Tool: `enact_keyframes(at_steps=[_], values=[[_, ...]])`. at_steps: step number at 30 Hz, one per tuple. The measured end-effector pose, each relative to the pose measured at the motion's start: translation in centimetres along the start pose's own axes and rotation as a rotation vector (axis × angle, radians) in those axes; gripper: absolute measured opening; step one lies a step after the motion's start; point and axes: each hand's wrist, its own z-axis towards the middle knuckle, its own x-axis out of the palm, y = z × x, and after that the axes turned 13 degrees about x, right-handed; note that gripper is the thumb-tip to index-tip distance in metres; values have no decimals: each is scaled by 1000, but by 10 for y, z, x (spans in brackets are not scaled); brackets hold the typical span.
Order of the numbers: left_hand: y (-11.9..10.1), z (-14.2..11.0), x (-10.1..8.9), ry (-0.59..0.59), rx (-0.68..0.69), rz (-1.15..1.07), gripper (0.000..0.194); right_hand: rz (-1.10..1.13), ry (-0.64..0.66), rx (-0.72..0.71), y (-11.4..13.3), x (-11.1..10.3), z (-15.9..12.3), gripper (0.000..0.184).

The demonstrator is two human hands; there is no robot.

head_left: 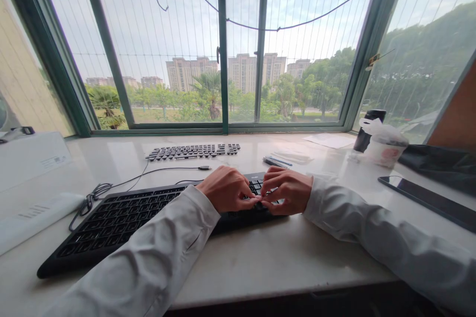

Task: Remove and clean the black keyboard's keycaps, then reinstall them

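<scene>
A black keyboard (122, 220) lies slantwise on the white tabletop, its key sockets bare of caps over most of its length. Over its right end, my left hand (227, 190) bends down with thumb and fingers pinched together. My right hand (287, 190) meets it there from the right, fingers curled, the fingertips of both hands touching or nearly so. Whatever is between the fingertips is too small and covered to make out. Behind the keyboard, loose black keycaps (193, 151) are set out in rows like a keyboard layout.
A coiled cable (97, 192) with a plug lies left of the keycaps. Pens (275, 161) rest behind my right hand. At right are a phone (427, 198), a bagged cup (385, 146) and a black bottle (366, 131). A white box (33, 158) stands left; windows rise behind.
</scene>
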Motion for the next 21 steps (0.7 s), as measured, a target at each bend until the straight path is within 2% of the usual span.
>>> enact_keyframes(at_steps=[10, 14, 21], values=[[8, 2, 9, -61, -313, -588, 38, -15, -29, 12, -2, 0, 0, 16], [9, 4, 10, -70, -408, -687, 41, -38, -41, -3, -1, 0, 0, 16], [7, 5, 9, -64, -493, -711, 39, -59, -36, -17, 2, -3, 0, 17]])
